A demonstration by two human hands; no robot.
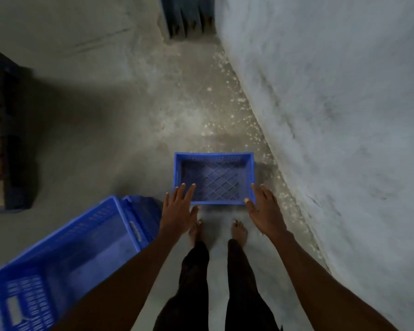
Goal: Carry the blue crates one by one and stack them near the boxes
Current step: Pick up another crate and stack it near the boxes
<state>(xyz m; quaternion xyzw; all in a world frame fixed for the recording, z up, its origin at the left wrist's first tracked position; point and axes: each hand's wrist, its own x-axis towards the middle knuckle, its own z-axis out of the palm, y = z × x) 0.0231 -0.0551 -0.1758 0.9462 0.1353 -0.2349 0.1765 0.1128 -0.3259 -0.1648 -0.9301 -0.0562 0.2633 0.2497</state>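
Observation:
An empty blue crate (214,178) with a lattice bottom sits on the concrete floor just ahead of my bare feet. My left hand (179,211) hovers over its near left corner, fingers spread, holding nothing. My right hand (265,210) is beside its near right corner, also open and empty. Whether either hand touches the rim is unclear. A taller blue crate (65,256) stands at my lower left, with another blue crate (145,206) partly hidden behind it.
A rough grey wall (332,115) runs along the right side, with pale rubble at its foot. Dark stacked boxes (0,130) stand at the left edge. A dark blue object (189,15) stands far ahead. Bare concrete floor (93,139) lies between.

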